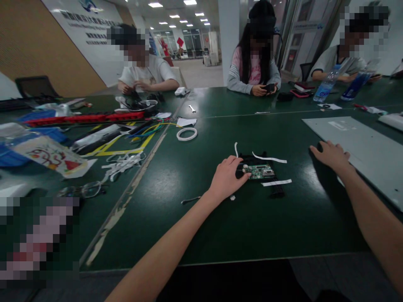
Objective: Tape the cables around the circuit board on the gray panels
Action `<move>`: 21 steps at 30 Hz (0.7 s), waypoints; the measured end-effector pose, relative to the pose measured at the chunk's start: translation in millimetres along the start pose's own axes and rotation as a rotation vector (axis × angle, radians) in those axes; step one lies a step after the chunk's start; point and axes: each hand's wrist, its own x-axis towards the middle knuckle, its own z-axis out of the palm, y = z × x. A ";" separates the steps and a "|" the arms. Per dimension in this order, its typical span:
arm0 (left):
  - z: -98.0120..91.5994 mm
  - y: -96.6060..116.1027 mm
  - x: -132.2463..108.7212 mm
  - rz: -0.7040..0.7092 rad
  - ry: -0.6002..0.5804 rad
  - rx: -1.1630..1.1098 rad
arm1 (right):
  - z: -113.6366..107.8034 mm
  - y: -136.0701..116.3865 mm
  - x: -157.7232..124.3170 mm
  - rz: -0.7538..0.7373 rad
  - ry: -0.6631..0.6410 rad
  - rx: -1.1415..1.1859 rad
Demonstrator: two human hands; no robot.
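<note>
Circuit board (260,171) at desk (220,226) centre: your left hand (227,176) steadies it, fingers together; right hand (330,154) flat by grey panel (362,142). Lifting needs an edge pinch.

I can read nothing outright from here. The white wall board (94,25) at the far left carries a blue logo and several lines of dark characters, all too blurred for me to make out. The grey panel (355,142) on the desk (201,218) at the right bears a small white label (336,125), its print too small to tell. At the far right, the clear bottle (326,86) and the blue bottle (355,86) show no legible brand. The green circuit board (260,171) in the middle shows no markings I can read. A red diamond sign (180,42) hangs far down the hall, unreadable.
</note>
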 end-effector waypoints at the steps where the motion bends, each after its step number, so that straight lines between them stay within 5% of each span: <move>1: 0.7 0.1 -0.1 0.016 -0.010 0.010 | -0.5 -3.2 -0.7 -0.015 -0.003 -0.001; 9: 5.0 -0.8 -1.0 0.088 -0.079 0.040 | -8.0 -10.8 7.7 -0.102 -0.045 0.020; 15: 6.3 -3.5 -2.5 0.073 -0.097 0.033 | -2.0 8.1 5.9 0.124 -0.004 -0.009; 21: 7.5 -8.3 1.1 0.069 -0.140 -0.018 | 4.3 15.5 3.6 -0.018 0.029 -0.082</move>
